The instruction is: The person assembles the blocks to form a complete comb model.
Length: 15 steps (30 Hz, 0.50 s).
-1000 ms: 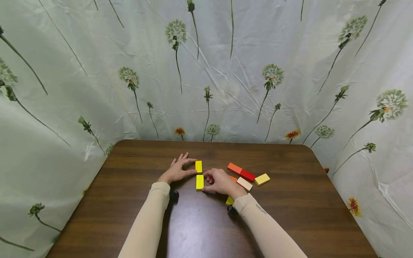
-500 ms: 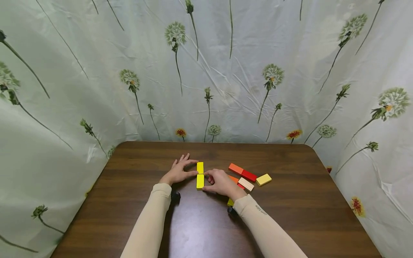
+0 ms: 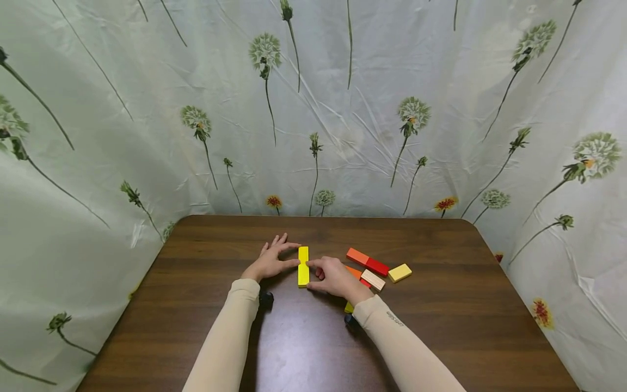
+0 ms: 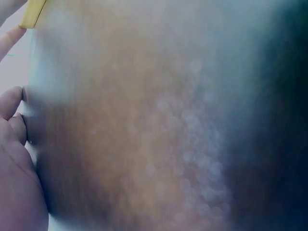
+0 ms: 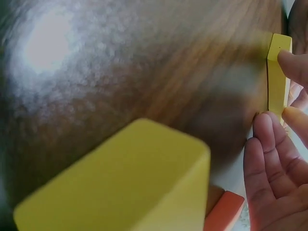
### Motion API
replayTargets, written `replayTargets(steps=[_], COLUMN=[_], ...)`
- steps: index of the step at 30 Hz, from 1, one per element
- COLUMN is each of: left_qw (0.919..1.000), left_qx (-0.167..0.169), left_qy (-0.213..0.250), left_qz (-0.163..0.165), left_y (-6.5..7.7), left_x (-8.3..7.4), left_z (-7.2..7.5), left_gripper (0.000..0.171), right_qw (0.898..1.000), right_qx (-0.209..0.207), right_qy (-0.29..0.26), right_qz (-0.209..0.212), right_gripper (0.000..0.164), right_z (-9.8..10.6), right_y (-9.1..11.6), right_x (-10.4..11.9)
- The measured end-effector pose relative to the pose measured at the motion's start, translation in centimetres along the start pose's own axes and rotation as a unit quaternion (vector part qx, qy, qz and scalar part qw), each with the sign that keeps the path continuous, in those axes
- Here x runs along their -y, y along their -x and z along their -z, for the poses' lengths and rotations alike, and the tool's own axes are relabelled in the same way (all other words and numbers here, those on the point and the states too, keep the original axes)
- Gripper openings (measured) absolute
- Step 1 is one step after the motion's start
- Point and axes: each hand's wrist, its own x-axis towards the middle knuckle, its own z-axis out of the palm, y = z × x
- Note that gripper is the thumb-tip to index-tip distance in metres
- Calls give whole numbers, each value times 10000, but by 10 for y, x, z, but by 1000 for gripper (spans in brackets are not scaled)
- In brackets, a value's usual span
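Observation:
Two yellow blocks lie end to end on the brown table, meeting at their short ends in the head view. My left hand (image 3: 270, 263) pinches the far yellow block (image 3: 303, 254) from the left with thumb and index finger, its other fingers spread away. From the right, my right hand (image 3: 335, 277) pinches the near yellow block (image 3: 303, 276) between thumb and index finger; the remaining fingers curl in. A corner of yellow block (image 4: 32, 13) touches a fingertip in the left wrist view. The right wrist view shows the thumb against the end of the yellow block (image 5: 277, 72).
Right of the hands lie an orange block (image 3: 358, 256), a red block (image 3: 377, 266), a pale wood block (image 3: 373, 280) and a light yellow block (image 3: 400, 273). Another yellow block (image 5: 120, 183) sits under the right wrist. A floral curtain (image 3: 343, 136) hangs behind the table (image 3: 220, 234).
The gap between the two yellow blocks has closed; the near one moved away from me to meet the far one. Both hands keep their hold.

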Motion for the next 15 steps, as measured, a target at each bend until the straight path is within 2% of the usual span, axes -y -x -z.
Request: replayTargets(steps=[15], left_qw=[10000], left_qx=[-33], left_qy=[-15], left_qz=[-61], left_y=[-1], left_x=[2], left_z=[-1], left_gripper=[56], right_qw=[9996], right_qx=[-33], right_qy=[-204], right_qz=[-212], right_gripper=[57], right_z=[-2], right_y=[1], right_x=[2])
